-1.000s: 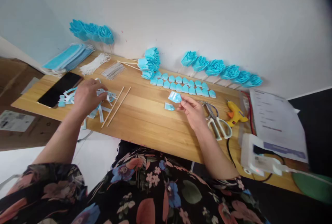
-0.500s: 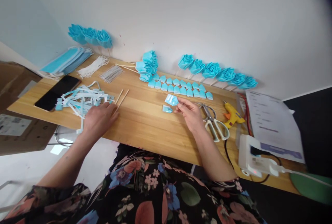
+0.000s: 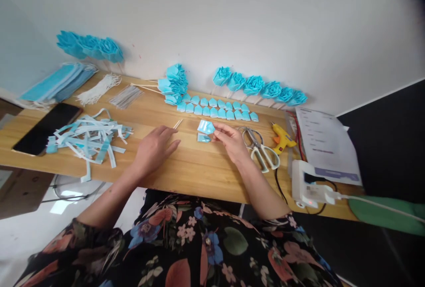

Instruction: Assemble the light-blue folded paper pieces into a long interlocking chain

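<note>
Between the thumb and fingers of my right hand (image 3: pixel 230 143) is a small folded blue petal (image 3: pixel 206 126) of mask-like fabric. Another small blue piece (image 3: pixel 203 137) shows just below it; whether the fingers hold that one too is unclear. My left hand (image 3: pixel 157 147) is low over the table, thumb apart from the fingers. Two thin wooden sticks (image 3: pixel 178 124) project past its fingertips, their other ends hidden by the hand. Beyond both hands, folded blue petals (image 3: pixel 214 112) lie in two rows. White-handled scissors (image 3: pixel 260 152) rest beside my right wrist.
Left of my hands lie cut strips (image 3: pixel 89 134), a phone (image 3: pixel 46 128), blue masks (image 3: pixel 61 81), white cords (image 3: pixel 99 88) and thin strips (image 3: pixel 126 96). Blue fabric flowers (image 3: pixel 254 85) lean on the wall. At right are a yellow glue gun (image 3: pixel 282 138), power strip (image 3: pixel 314 187) and papers (image 3: pixel 327 145).
My left hand has moved right, away from the cut strips, and the wooden sticks have come along with it. The right hand keeps the petal in about the same place. The view has swung right.
</note>
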`<state>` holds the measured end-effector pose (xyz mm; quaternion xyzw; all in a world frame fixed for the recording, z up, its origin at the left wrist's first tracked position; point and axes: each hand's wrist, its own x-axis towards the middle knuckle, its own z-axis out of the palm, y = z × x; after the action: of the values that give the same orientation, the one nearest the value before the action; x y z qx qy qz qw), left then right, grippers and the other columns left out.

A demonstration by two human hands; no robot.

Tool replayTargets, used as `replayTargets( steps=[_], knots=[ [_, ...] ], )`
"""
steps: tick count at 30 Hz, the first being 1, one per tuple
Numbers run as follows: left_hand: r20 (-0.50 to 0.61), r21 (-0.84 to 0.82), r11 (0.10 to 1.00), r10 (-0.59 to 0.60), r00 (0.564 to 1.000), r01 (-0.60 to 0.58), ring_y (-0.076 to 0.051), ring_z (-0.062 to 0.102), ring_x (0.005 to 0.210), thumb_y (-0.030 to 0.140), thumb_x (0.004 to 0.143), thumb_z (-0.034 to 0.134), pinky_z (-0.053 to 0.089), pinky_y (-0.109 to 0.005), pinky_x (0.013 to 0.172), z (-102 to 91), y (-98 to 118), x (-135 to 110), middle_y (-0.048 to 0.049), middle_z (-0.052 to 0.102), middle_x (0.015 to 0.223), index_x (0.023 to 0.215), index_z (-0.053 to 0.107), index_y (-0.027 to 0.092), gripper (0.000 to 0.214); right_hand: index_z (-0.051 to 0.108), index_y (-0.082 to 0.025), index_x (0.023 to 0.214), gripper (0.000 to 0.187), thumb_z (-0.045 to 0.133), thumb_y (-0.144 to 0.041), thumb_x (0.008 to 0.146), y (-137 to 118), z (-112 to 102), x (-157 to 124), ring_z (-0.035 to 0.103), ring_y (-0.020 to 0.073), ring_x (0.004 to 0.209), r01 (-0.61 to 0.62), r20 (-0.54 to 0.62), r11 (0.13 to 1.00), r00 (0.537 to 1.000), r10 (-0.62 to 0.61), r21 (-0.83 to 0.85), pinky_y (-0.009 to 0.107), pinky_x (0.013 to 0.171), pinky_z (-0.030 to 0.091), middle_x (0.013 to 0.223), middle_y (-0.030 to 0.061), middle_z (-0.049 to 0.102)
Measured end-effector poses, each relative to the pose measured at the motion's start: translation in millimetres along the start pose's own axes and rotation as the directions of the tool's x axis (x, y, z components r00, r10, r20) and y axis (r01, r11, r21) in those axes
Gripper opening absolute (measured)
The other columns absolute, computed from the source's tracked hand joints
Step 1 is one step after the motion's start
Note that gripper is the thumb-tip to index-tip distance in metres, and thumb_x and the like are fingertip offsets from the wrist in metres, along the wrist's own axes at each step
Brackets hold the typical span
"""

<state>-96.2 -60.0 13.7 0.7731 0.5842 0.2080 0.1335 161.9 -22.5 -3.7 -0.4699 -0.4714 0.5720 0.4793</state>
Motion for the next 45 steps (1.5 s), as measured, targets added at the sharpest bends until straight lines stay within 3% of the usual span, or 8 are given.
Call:
replayTargets(
  steps=[4, 7, 11, 15, 27, 37, 42, 45],
  knots=[
    [0.084, -0.485, 0.873, 0.112, 0.99, -0.058, -0.02, 0.065, 0.089, 0.047, 0.097, 0.048, 0.049, -0.032, 0.076, -0.6, 23, 34, -0.011, 0.071, 0.115, 0.12, 0.066, 0.017, 0.042, 0.08, -0.026, 0.098, 0.032, 0.082, -0.041, 0.07, -2, 0, -1, 0.063, 0.0133, 0.07, 0.005, 0.018, 1.0, 1.0, -0.005, 0.02, 0.032, 0.072, 0.056, 0.085, 0.0009, 0.074],
    [0.262, -0.713, 0.688, 0.083, 0.962, 0.135, -0.017, 0.064, 0.08, 0.044, 0.093, 0.054, 0.047, -0.028, 0.065, 7.5, 37, 59, -0.0096, 0.073, 0.104, 0.11, 0.067, 0.016, 0.035, 0.079, -0.026, 0.1, 0.036, 0.082, -0.045, 0.07, -3, -1, -1, 0.064, 0.0154, 0.073, 0.021, 0.005, 1.0, 1.0, -0.021, 0.012, 0.034, 0.074, 0.057, 0.087, 0.0014, 0.075],
    [0.456, -0.83, 0.343, -0.035, 0.89, 0.439, -0.012, 0.059, 0.061, 0.033, 0.085, 0.066, 0.042, -0.023, 0.055, 21.4, 42, 78, -0.0046, 0.07, 0.079, 0.093, 0.062, 0.015, 0.02, 0.079, -0.025, 0.102, 0.037, 0.081, -0.045, 0.071, -3, -3, 1, 0.063, 0.0153, 0.069, 0.066, -0.026, 0.997, 0.997, -0.067, -0.036, 0.035, 0.074, 0.056, 0.079, 0.0006, 0.072],
    [0.416, -0.889, 0.191, -0.038, 0.908, 0.416, -0.009, 0.055, 0.054, 0.025, 0.079, 0.073, 0.044, -0.023, 0.057, 30.4, 38, 84, 0.0006, 0.063, 0.064, 0.082, 0.061, 0.015, 0.016, 0.078, -0.023, 0.103, 0.036, 0.079, -0.045, 0.074, -6, -6, 1, 0.063, 0.0151, 0.069, 0.085, 0.028, 0.994, 0.996, -0.083, -0.072, 0.035, 0.076, 0.056, 0.075, 0.0002, 0.071],
    [0.226, -0.882, 0.451, 0.155, 0.962, 0.135, -0.01, 0.056, 0.056, 0.032, 0.079, 0.074, 0.045, -0.024, 0.055, 43.9, 25, 77, 0.0011, 0.063, 0.067, 0.092, 0.061, 0.016, 0.024, 0.074, -0.02, 0.084, 0.026, 0.074, -0.046, 0.078, -8, -5, -2, 0.063, 0.0142, 0.069, 0.08, 0.106, 0.971, 0.993, -0.057, -0.224, 0.029, 0.071, 0.05, 0.075, -0.0002, 0.071],
    [0.004, -0.842, 0.537, 0.092, 0.996, -0.046, -0.009, 0.051, 0.054, 0.023, 0.084, 0.063, 0.038, -0.023, 0.053, 43.9, 31, 73, 0.0046, 0.056, 0.062, 0.101, 0.059, 0.017, 0.018, 0.075, -0.02, 0.085, 0.022, 0.072, -0.041, 0.079, -5, -4, -2, 0.06, 0.0127, 0.066, 0.096, 0.08, 0.96, 0.994, -0.078, -0.265, 0.027, 0.067, 0.047, 0.071, -0.0005, 0.07],
    [-0.288, -0.593, 0.759, 0.114, 0.951, -0.271, -0.01, 0.051, 0.059, 0.028, 0.089, 0.063, 0.038, -0.026, 0.059, 37.4, 41, 62, 0.0017, 0.058, 0.064, 0.079, 0.061, 0.018, 0.015, 0.074, -0.021, 0.087, 0.025, 0.073, -0.044, 0.078, 0, -4, 0, 0.062, 0.0136, 0.066, 0.096, 0.0, 0.958, 0.995, -0.1, -0.27, 0.027, 0.065, 0.048, 0.072, -0.0001, 0.07],
    [-0.29, -0.426, 0.827, 0.26, 0.921, -0.367, -0.013, 0.054, 0.064, 0.029, 0.092, 0.062, 0.039, -0.029, 0.065, 36.7, 45, 58, -0.0007, 0.061, 0.065, 0.073, 0.063, 0.018, 0.022, 0.073, -0.02, 0.086, 0.025, 0.074, -0.043, 0.077, 0, -3, 0, 0.06, 0.0133, 0.065, 0.127, -0.03, 0.946, 0.989, -0.143, -0.297, 0.027, 0.064, 0.047, 0.072, -0.0002, 0.069]
  ],
)
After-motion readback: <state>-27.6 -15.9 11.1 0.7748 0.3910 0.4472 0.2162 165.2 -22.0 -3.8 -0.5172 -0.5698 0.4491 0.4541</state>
